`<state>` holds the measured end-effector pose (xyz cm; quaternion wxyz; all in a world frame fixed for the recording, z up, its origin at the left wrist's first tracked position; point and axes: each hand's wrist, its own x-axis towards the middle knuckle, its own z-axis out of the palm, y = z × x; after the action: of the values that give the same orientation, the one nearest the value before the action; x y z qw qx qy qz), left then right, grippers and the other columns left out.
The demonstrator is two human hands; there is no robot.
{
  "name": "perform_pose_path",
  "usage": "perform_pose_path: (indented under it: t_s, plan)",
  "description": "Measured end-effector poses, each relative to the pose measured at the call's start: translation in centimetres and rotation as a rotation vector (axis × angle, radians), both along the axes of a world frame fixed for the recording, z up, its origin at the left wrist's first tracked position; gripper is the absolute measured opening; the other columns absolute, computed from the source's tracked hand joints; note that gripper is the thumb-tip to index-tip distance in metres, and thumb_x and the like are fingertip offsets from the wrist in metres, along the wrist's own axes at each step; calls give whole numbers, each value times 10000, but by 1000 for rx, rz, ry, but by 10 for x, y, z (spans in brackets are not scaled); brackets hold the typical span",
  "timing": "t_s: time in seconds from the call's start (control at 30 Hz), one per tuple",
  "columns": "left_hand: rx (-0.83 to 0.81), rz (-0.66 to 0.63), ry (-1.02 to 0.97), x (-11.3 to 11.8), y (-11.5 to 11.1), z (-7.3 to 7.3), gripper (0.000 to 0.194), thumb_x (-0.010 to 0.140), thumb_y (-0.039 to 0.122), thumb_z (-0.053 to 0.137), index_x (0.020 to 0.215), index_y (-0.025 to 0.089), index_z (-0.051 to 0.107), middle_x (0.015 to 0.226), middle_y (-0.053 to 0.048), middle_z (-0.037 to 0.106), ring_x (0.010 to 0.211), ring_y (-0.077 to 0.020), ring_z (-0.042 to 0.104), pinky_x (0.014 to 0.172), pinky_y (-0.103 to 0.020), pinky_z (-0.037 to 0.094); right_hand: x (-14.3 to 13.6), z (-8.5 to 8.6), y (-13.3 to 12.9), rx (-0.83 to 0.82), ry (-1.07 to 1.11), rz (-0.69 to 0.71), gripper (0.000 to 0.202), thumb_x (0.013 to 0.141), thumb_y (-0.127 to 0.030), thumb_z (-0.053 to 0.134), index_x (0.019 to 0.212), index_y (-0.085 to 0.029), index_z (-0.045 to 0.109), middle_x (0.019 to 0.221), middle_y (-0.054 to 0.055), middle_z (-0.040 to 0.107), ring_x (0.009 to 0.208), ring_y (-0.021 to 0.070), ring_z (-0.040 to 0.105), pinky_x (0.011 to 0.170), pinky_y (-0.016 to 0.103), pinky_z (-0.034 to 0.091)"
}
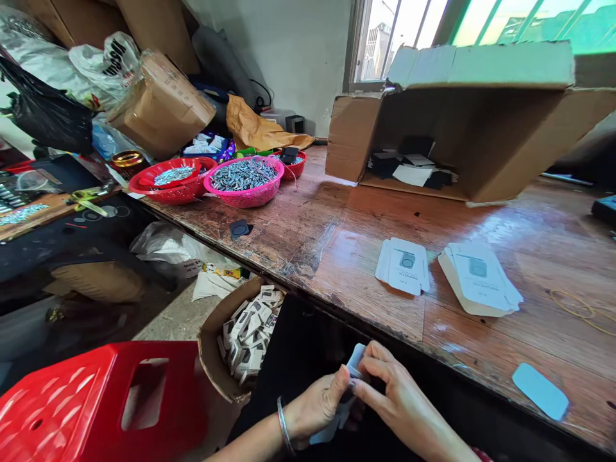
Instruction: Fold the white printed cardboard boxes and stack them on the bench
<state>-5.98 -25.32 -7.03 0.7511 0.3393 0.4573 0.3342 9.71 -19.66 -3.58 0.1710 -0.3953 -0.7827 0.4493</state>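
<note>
Wooden tabletop beyond my lap; my left hand grips white card piece, right hand pinches it, fingers nearly closed; light pressure should avoid creases.

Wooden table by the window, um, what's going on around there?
Just off the table, a person's left hand and right hand hold a pale card piece between their fingers. On the table lie a smaller stack of printed cards and a thicker stack. Below, an open carton holds many small white packets.
</note>
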Motion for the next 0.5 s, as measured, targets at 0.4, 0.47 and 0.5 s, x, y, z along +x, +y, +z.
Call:
perform_pose_path:
  t_s: [0.4,0.47,0.5]
  plan:
    - [161,54,-128,-17,13,-8,690,604,714,739,936,113,668,751,0,504,659,-108,387,610,-224,311,0,-18,-13,291,206,-283,51,843,-251,652,842,-225,609,1066,73,579,925,221,587,814,346,512]
    - [89,67,-170,-19,9,-3,681,602,670,773,1000,124,691,794,-18,559,688,-123,434,651,-233,349,-2,-24,-15,224,254,-423,245,820,-288,687,1048,-231,615,1050,79,593,838,211,598,771,354,532]
    - [73,80,-164,-20,8,-1,665,596,647,791,998,125,704,799,-21,574,693,-125,446,662,-235,357,-2,-26,-16,119,284,-446,330,821,-308,690,1126,-229,595,1030,77,612,805,207,606,750,351,542]
